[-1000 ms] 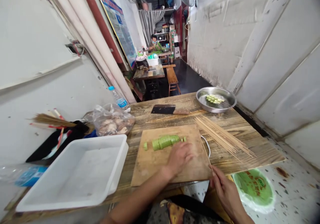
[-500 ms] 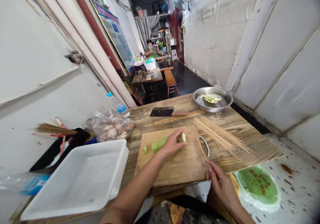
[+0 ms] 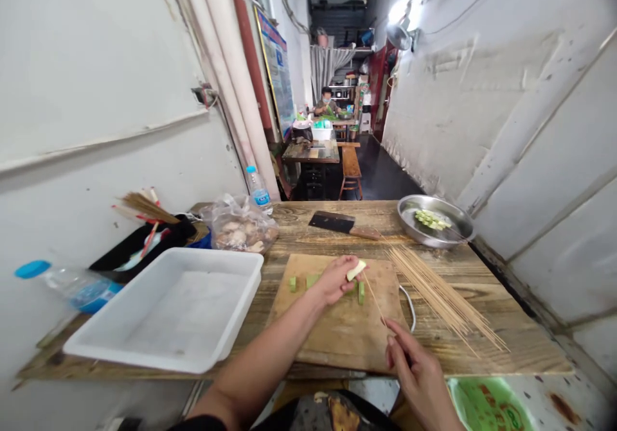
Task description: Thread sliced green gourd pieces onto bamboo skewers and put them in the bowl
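Observation:
My left hand [image 3: 334, 279] is over the wooden cutting board [image 3: 344, 328] and pinches a pale green vegetable slice [image 3: 357, 270] between thumb and fingers. My right hand [image 3: 415, 370] is at the board's near right corner, closed on a thin bamboo skewer [image 3: 373, 299] whose tip points up towards the slice. More cut green vegetable pieces [image 3: 299, 282] lie on the board, partly hidden under my left hand.
A heap of bamboo skewers [image 3: 441, 296] lies right of the board. Beyond are a cleaver [image 3: 340, 224] and a steel bowl [image 3: 436, 221] with green pieces. A white plastic tray [image 3: 173, 309], a bag of mushrooms [image 3: 241, 228] and a water bottle [image 3: 259, 191] stand left. A person sits far down the corridor.
My left hand has lifted a slice off the cut vegetable row. My right hand has brought a skewer up so its tip points at the slice. The view has swung left.

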The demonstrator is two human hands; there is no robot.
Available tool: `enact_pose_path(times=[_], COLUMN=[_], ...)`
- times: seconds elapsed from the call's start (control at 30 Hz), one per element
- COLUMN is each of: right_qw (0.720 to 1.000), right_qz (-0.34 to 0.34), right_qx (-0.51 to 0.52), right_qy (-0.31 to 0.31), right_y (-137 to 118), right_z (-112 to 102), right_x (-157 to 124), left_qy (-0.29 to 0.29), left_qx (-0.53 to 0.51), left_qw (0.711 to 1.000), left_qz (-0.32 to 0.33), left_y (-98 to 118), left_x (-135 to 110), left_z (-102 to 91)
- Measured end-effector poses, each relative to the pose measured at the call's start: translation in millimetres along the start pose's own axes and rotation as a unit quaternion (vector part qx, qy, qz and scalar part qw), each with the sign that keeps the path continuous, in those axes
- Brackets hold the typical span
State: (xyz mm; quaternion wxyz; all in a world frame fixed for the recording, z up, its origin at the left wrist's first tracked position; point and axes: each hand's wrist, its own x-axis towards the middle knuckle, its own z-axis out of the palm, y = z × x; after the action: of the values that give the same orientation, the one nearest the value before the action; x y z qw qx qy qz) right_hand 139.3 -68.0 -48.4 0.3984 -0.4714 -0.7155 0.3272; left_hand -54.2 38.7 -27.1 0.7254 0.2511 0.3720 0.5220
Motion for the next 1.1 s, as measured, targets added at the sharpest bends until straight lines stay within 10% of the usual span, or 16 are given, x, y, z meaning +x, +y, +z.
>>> enact_pose_path(times=[0.23, 0.53, 1.1], right_qw=[1.000, 0.995, 0.992], right_qz=[0.015, -0.071, -0.078], right_qx=[-0.002, -0.061, -0.090], right_qy=[0.002, 0.030, 0.036], right_y=[9.8, -6.5, -4.2], right_z=[-7.9, 2.7, 2.4], right_x=[4.0, 8.1, 14.3], left_qy=[-0.055, 0.118, 0.100], left_qx=[0.084, -0.110, -0.096], left_qw=[0.994, 0.985, 0.988], left_qz=[-0.035, -0.067, -0.064], left_y=[22.3, 25.2, 22.5], left_x=[-4.1, 3.4, 6.4], left_z=[2.3, 23.1, 26.4])
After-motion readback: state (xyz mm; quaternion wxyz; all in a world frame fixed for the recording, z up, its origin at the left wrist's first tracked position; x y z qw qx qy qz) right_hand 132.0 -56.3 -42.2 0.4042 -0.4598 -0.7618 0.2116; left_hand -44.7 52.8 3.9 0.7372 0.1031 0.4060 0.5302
